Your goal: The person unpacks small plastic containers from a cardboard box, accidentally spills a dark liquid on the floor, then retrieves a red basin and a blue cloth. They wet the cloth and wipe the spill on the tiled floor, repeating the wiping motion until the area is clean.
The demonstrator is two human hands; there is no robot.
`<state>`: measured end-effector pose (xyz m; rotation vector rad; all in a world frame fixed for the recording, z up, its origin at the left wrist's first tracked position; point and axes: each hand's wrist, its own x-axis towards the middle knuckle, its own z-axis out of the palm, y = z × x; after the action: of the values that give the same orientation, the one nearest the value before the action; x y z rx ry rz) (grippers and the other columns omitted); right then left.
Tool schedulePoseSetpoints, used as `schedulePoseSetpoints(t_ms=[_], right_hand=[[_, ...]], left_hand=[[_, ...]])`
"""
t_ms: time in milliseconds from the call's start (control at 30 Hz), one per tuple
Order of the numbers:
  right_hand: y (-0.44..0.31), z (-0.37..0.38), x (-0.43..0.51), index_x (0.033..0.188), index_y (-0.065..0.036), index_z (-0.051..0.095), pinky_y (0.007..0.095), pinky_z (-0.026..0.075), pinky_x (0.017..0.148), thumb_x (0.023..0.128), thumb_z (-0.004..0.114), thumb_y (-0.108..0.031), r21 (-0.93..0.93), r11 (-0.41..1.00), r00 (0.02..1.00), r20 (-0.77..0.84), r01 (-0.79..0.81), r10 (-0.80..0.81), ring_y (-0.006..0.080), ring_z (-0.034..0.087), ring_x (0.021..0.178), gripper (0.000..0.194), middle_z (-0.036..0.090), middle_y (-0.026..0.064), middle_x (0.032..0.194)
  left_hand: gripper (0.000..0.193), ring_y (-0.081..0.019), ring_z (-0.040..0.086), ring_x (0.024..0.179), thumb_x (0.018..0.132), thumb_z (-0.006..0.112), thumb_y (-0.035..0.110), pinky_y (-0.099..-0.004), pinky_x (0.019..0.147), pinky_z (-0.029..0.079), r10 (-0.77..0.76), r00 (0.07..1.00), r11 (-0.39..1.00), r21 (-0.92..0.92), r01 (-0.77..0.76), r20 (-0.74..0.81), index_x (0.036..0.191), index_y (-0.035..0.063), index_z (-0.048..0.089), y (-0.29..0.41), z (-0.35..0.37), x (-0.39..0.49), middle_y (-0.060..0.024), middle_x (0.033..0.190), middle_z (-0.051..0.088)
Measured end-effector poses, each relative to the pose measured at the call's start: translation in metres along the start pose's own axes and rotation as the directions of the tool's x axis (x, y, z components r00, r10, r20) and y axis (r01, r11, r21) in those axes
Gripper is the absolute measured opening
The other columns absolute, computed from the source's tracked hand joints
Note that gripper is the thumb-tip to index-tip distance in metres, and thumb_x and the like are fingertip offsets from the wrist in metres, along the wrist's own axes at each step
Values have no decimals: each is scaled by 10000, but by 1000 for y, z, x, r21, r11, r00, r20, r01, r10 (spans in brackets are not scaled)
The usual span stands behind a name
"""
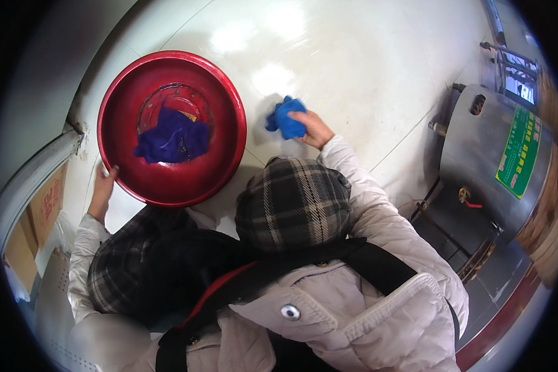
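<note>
In the head view, my right hand grips a bunched blue cloth over the pale floor, right of a red basin. The cloth's shadow falls beside it; whether it touches the floor is unclear. Inside the basin lies a crumpled, wet-looking purple cloth, with a small yellowish patch at its upper edge. A little water and dark specks show on the basin's bottom. My left hand is at the basin's lower left rim, slightly blurred, fingertips against or just beside it; I cannot tell if it grips.
A stainless steel tank with a red-handled valve and a green label bearing writing stands on the right. A pale panel rises at left, near cardboard boxes. My plaid-covered knees are close below the basin.
</note>
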<state>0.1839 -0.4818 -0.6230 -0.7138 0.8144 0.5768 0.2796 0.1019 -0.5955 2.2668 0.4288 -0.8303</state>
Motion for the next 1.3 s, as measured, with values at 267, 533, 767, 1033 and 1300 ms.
schedulePoseSetpoints(t_ms=[267, 533, 767, 1033, 1300], right_hand=[[-53, 114, -5, 1375, -40, 334, 389, 497, 890, 957, 461, -316, -151, 989, 759, 643, -6, 103, 335, 508, 1162, 518, 427, 191, 1340], [-17, 232, 46, 1152, -19, 564, 339, 544, 645, 915, 459, -481, -825, 553, 841, 380, 119, 386, 228, 631, 860, 530, 629, 132, 1028], [13, 245, 65, 967, -4, 643, 258, 490, 661, 902, 537, -413, -809, 519, 851, 456, 275, 260, 141, 612, 744, 427, 653, 81, 902], [-3, 257, 51, 1078, 3, 593, 278, 488, 783, 834, 668, -192, -667, 628, 807, 582, 402, 101, 139, 604, 882, 321, 642, 75, 983], [-20, 267, 35, 1040, -16, 621, 251, 486, 796, 936, 520, -375, -702, 578, 814, 571, 416, 108, 110, 608, 869, 387, 654, 43, 920]], left_hand=[[253, -178, 560, 1063, 910, 563, 153, -288, 932, 413, 557, 829, 831, -38, -555, 50, 1124, 24, 598, 148, 8, -9, -104, 1129, 608], [270, -117, 543, 1019, 932, 510, 149, -251, 912, 403, 352, 932, 916, -238, -323, 91, 1150, 7, 584, 181, 14, -39, -46, 1087, 615], [225, -87, 567, 842, 918, 513, 134, -227, 790, 450, 376, 927, 900, -236, -367, -7, 1069, 2, 613, 165, 13, -45, -38, 937, 640], [236, -85, 553, 894, 919, 512, 121, -233, 830, 439, 407, 909, 865, -359, -350, 92, 1112, 12, 594, 174, 20, -40, -23, 945, 620], [301, -106, 544, 992, 878, 556, 94, -250, 896, 416, 420, 883, 855, -417, -306, 212, 1169, 18, 555, 191, 30, -48, -44, 1061, 604]])
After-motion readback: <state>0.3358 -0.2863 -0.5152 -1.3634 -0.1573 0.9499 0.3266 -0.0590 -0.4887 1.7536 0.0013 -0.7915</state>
